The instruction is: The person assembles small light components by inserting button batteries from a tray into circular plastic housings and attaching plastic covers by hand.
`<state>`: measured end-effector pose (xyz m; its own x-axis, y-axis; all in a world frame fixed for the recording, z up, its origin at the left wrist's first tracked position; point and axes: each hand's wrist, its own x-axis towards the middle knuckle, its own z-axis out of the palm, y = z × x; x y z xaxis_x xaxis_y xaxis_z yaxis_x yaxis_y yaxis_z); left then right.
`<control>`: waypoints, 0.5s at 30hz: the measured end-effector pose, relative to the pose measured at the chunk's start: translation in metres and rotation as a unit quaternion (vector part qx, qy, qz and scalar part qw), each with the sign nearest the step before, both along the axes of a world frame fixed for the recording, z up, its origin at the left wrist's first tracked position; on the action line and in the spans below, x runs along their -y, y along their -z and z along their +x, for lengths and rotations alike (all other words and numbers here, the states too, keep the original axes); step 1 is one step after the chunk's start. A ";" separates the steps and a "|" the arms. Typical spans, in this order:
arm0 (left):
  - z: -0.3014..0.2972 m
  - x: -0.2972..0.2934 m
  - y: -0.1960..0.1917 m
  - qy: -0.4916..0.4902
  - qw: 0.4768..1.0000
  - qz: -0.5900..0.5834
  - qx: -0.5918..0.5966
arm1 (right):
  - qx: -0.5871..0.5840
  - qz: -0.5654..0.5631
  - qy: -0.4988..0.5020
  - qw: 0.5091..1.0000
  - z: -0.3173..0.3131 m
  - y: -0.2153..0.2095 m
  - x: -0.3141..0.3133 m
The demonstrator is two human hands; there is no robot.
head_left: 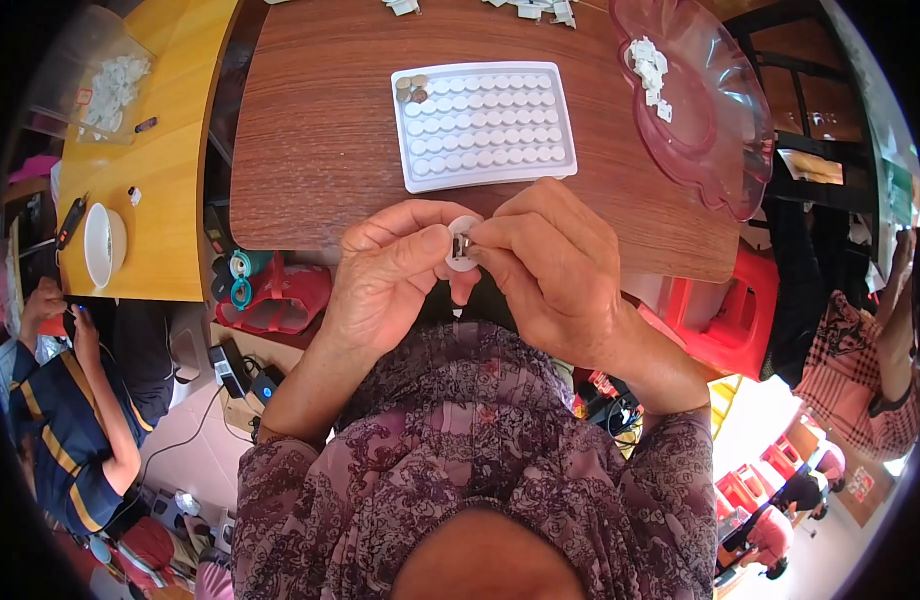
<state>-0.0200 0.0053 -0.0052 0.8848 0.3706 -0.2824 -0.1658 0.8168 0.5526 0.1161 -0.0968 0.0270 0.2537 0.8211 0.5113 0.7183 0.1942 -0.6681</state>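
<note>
White disc [464, 264] at frame centre is held by left hand [380, 262]; right hand [558, 258] pinches narrowly at its metal [461, 246]. Probably fitting step; next move needs steady pressure.

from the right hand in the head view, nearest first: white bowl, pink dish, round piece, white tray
1. round piece: at the right hand
2. white tray: ahead, slightly left
3. pink dish: ahead, right
4. white bowl: far left

Bright light floods the tabletop [310, 140], gleams on the right hand [560, 260], glints off the clear pink tray [722, 130], and there, lower right, the floor [755, 410] burns out white! Edges bow toward the black surround, far-off people [770, 535] soft.
</note>
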 end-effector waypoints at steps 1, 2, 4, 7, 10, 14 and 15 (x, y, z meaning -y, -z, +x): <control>0.000 0.000 0.001 0.001 1.000 0.000 0.000 | -0.018 -0.014 -0.001 1.000 0.000 0.000 0.001; -0.001 0.001 0.001 0.002 1.000 -0.003 0.002 | -0.018 -0.014 -0.001 1.000 -0.001 0.000 0.002; 0.000 0.001 0.002 0.004 1.000 -0.005 0.004 | -0.159 -0.090 0.039 0.982 -0.004 -0.002 0.003; 0.002 0.001 0.002 0.000 1.000 0.000 0.014 | -0.420 -0.167 0.057 0.890 -0.006 -0.015 0.000; 0.000 0.003 -0.001 -0.007 0.999 0.028 0.014 | -0.391 -0.187 0.047 0.900 0.001 -0.014 0.001; -0.001 0.000 -0.001 -0.007 0.999 0.029 0.019 | -0.435 -0.209 0.035 0.875 0.004 -0.021 -0.006; -0.001 -0.002 -0.001 -0.004 0.999 0.028 0.020 | -0.422 -0.221 0.030 0.879 0.004 -0.025 -0.008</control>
